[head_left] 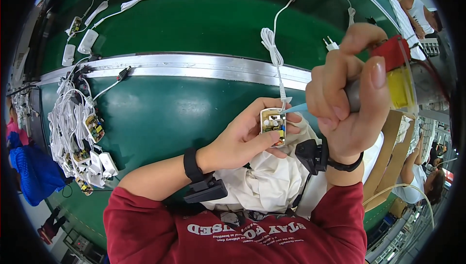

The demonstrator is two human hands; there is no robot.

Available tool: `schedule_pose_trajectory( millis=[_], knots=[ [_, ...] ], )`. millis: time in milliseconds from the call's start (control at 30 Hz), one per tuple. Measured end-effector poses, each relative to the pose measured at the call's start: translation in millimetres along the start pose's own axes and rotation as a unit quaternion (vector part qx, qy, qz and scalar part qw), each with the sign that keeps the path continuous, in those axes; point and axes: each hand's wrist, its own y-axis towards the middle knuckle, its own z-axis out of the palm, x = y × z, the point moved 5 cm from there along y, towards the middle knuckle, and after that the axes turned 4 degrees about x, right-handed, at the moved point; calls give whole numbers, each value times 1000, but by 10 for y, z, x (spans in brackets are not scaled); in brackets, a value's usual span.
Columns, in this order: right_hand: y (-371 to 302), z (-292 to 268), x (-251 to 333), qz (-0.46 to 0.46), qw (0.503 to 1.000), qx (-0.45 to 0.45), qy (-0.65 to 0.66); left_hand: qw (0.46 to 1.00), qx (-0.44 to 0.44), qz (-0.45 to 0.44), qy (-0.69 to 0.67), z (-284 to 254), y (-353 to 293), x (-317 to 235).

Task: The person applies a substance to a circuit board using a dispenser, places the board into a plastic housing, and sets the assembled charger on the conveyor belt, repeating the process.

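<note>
An opened white power adapter (273, 123), its circuit board facing up, rests in my left hand (238, 138). My thumb lies over the board's lower part, with fingers around and beneath the casing. From the adapter's far end runs a bundled white cable (273, 48) with a dark plug. My right hand (347, 94), raised on the right, is wrapped round a grey-bodied glue dispenser (353, 96) with a tapered blue nozzle (297, 108). The nozzle's tip is at the board's upper right corner; whether it touches is unclear. Red and yellow parts show at the dispenser's back end.
A metal rail (184, 65) crosses the green bench. At left lies a heap of white cables (70, 113) with open adapters. More corded adapters (88, 41) lie beyond the rail. White cloth (262, 181) covers my lap; a cardboard box (388, 159) stands at right. Other people are nearby.
</note>
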Motion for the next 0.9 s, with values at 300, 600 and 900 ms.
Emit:
schedule_pose_trajectory(
  millis=[300,600,900],
  knots=[
    [-96,104,39,16,1000,-3,13,994,-60,19,-92,-152,11,-85],
    [-106,138,-11,7,993,99,58,991,-51,33,-117,-145,-3,-119],
    [-131,308,-5,48,995,71,60,984,-19,35,-172,-123,18,-80]
  ],
)
